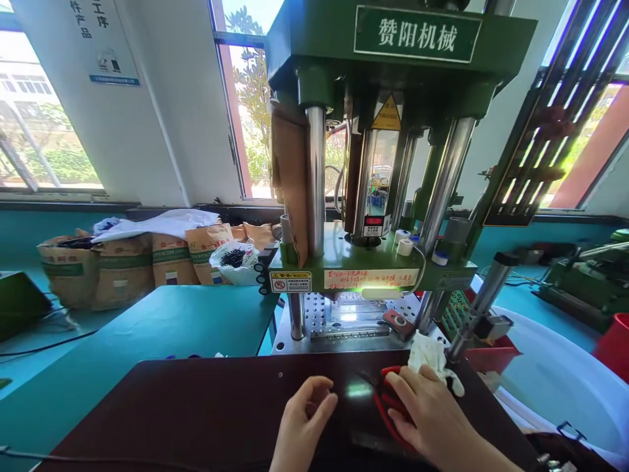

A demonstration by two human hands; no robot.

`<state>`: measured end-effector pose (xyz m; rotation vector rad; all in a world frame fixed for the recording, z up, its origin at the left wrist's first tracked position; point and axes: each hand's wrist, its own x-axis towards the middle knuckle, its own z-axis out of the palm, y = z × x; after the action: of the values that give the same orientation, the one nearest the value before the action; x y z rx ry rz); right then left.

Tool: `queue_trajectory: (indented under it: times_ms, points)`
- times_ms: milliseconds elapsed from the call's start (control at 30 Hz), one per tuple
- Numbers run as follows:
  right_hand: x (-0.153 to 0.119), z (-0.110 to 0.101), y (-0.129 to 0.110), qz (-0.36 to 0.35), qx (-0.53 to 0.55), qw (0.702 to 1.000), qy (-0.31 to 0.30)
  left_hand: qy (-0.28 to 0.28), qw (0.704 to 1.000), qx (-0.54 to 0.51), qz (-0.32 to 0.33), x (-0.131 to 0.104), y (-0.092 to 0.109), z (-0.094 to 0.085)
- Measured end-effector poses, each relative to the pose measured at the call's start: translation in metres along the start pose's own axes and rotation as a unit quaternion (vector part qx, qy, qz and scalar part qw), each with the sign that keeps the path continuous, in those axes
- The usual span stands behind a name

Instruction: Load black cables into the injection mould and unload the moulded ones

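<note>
My left hand (305, 419) is over the dark brown tabletop (196, 406), its fingers curled with a gap between thumb and fingertips and nothing held. To its right, my right hand (425, 406) grips a red-handled tool (386, 413) whose dark tip points to the upper left. The fingers hide part of the red handles. A crumpled white glove (428, 354) lies just behind my right hand, at the table's back edge.
A green press (354, 262) with steel columns stands behind the table. A red block (399, 323) sits on its perforated metal bed (314, 311). Brown sacks (122, 269) stand at the back left. A large white tub (555, 387) and a red bin (616, 347) are at right.
</note>
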<state>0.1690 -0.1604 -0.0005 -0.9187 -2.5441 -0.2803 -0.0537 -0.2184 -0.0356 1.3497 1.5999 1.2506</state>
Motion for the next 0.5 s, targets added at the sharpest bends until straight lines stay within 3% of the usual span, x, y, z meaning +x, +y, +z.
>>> queue_trajectory:
  times_ms: [100,200,367,500]
  points:
    - [0.0,-0.001,-0.008,-0.029,-0.012,0.999,0.02,-0.041,0.996,-0.074,-0.015,0.007,0.015,0.008]
    - [-0.002,-0.002,-0.012,-0.059,-0.037,0.997,0.03,-0.069,0.991,-0.112,-0.025,0.007,0.013,0.017]
    - [-0.011,0.0,-0.014,-0.098,-0.053,0.994,0.012,-0.055,0.983,-0.171,-0.046,0.0,0.005,0.021]
    - [-0.011,-0.012,-0.011,-0.114,-0.029,0.993,-0.005,-0.02,0.987,-0.156,-0.03,-0.012,0.007,0.006]
